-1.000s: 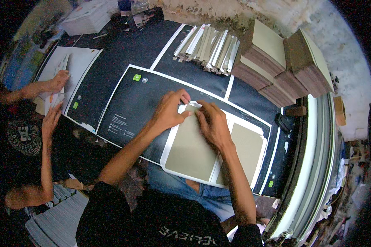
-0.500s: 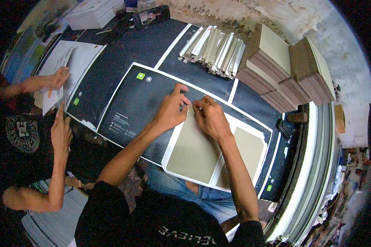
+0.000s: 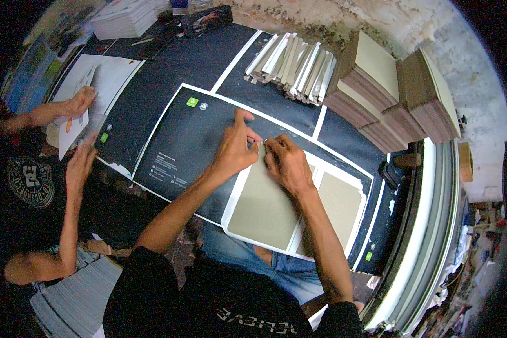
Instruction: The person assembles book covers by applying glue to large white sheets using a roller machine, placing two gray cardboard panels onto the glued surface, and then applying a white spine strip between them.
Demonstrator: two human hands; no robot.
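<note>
In front of me lies a book cover blank: two greyboard panels (image 3: 265, 203) with a narrow strip between them, bordered by a white paper edge (image 3: 229, 213). Both my hands meet at its far left corner. My left hand (image 3: 235, 147) is closed there, thumb and curled fingers pinching the paper edge while the forefinger sticks up. My right hand (image 3: 287, 163) is bent over the panel, its fingertips pinched on the same corner. The fingers hide the corner itself. Beneath the blank is a large black printed sheet (image 3: 191, 141) with white borders.
Strips of board (image 3: 293, 67) lie heaped at the far side. Stacks of greyboard (image 3: 372, 67) stand at the far right, near a black clip-like object (image 3: 387, 173). At left, a co-worker's hands (image 3: 81, 104) handle a white printed sheet (image 3: 76, 84). A paper stack (image 3: 124, 19) sits behind.
My hands stay at the corner with only slight finger movement. The co-worker's nearer hand has shifted a little, and their sheet has lifted slightly.
</note>
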